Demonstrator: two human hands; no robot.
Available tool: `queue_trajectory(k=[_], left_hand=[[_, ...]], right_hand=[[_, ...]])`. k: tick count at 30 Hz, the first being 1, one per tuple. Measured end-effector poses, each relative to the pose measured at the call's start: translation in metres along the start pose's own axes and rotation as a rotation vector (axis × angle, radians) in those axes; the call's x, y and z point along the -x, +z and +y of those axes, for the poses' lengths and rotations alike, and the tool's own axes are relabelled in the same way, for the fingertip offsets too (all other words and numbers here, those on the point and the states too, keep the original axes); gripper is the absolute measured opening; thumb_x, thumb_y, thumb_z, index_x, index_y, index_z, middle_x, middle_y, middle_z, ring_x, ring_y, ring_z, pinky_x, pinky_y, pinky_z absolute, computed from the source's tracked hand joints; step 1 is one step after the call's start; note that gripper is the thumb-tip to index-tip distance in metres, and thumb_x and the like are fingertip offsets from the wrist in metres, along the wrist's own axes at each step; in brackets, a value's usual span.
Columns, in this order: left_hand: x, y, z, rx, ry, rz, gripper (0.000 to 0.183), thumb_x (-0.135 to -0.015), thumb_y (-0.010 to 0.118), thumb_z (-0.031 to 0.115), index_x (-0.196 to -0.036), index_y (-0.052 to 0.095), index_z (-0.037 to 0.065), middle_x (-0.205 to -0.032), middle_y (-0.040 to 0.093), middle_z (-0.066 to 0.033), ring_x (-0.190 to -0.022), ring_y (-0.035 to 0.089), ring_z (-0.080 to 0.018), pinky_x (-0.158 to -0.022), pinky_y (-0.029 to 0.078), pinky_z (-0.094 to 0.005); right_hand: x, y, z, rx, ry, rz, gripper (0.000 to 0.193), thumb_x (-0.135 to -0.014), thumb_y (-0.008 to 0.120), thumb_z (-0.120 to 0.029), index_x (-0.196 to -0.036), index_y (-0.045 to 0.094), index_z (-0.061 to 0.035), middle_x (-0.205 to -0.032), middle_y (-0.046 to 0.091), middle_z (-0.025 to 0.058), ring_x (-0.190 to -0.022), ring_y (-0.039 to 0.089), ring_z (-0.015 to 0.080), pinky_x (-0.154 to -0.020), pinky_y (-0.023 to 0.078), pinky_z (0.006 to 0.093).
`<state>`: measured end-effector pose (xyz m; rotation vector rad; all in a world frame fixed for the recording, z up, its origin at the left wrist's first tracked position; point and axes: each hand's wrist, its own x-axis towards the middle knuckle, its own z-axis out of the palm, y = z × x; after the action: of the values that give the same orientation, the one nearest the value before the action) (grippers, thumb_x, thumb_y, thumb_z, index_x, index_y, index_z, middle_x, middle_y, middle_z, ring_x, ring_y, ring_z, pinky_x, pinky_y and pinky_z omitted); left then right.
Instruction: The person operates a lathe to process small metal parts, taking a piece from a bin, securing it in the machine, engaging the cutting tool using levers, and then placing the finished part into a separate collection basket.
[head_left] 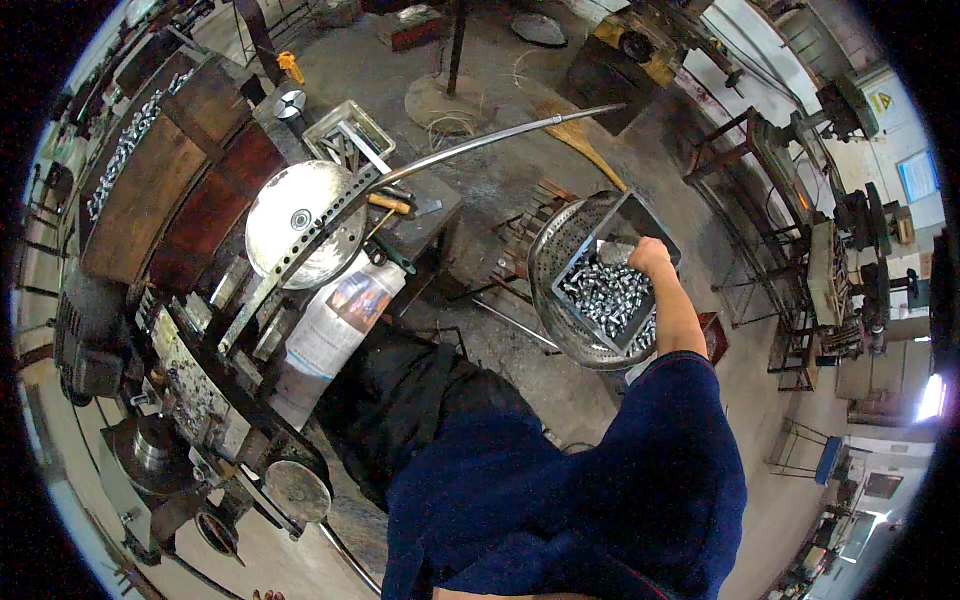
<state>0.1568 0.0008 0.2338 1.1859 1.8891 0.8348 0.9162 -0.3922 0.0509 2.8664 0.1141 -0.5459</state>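
My right hand [652, 257] is closed in a fist over the far right side of a grey rectangular bin [570, 296]. A flat greyish piece [614, 253] juts out left of the fist, seemingly gripped by it; its kind is unclear. Below lie many small shiny metal parts [605, 298] heaped in the bin. The bin sits tilted inside a round perforated metal basin [548, 246]. At the lower left edge, a few fingertips, seemingly of my left hand [268, 595], just come into view; the rest is cut off.
A machine with a white round disc [290, 225] and a long metal lever [470, 150] stands at left. Newspaper [335, 325] and a wooden-handled hammer [388, 204] lie there. More metal parts [130, 140] fill a tray at far left. A broom [590, 150] lies beyond the basin.
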Motion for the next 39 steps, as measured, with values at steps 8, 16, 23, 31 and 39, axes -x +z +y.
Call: queue_trajectory(k=[8,16,23,31,39], left_hand=[[-0.015,-0.004,-0.008,-0.050,0.008,-0.010,0.043,-0.082,0.059,0.032,-0.117,0.055,0.008,-0.104,0.059,-0.0105,-0.095,0.054,-0.0240,-0.087,0.041,-0.0394],[-0.025,-0.012,-0.017,-0.093,0.030,-0.012,0.043,-0.082,0.060,0.031,-0.118,0.055,0.007,-0.104,0.059,-0.0105,-0.095,0.055,-0.0240,-0.086,0.041,-0.0395],[-0.032,-0.021,-0.024,-0.126,0.056,-0.017,0.044,-0.082,0.060,0.031,-0.118,0.054,0.007,-0.105,0.059,-0.0105,-0.095,0.055,-0.0241,-0.086,0.041,-0.0396],[-0.032,-0.053,-0.023,-0.372,0.151,0.040,0.045,-0.082,0.061,0.030,-0.119,0.054,0.006,-0.105,0.059,-0.0105,-0.095,0.055,-0.0241,-0.086,0.042,-0.0396],[0.000,-0.021,0.085,-0.057,0.337,-0.396,0.044,-0.084,0.062,0.025,-0.122,0.052,0.005,-0.104,0.061,-0.0117,-0.091,0.057,-0.0232,-0.081,0.044,-0.0411]], right_hand=[[-0.010,0.000,-0.004,-0.195,0.099,0.047,0.040,-0.065,0.060,-0.023,-0.098,0.060,-0.0003,-0.107,0.059,0.0213,-0.103,0.056,0.0311,-0.088,0.045,0.0356],[-0.005,-0.007,-0.013,-0.031,0.028,0.035,0.040,-0.069,0.054,-0.023,-0.102,0.058,-0.0007,-0.111,0.057,0.0195,-0.106,0.054,0.0299,-0.091,0.043,0.0356],[-0.006,0.006,-0.013,-0.065,0.033,0.172,0.039,-0.062,0.062,-0.027,-0.092,0.063,-0.0026,-0.107,0.059,0.0185,-0.106,0.053,0.0307,-0.088,0.045,0.0351],[-0.004,0.039,-0.004,-0.605,-0.109,0.541,0.025,-0.058,0.061,-0.025,-0.074,0.069,-0.0074,-0.078,0.064,0.0185,-0.078,0.063,0.0323,-0.073,0.050,0.0356],[0.075,-0.070,-0.092,-1.222,-0.455,0.559,0.022,-0.060,0.064,-0.018,-0.077,0.071,-0.0068,-0.079,0.065,0.0123,-0.079,0.062,0.0253,-0.074,0.047,0.0310]])
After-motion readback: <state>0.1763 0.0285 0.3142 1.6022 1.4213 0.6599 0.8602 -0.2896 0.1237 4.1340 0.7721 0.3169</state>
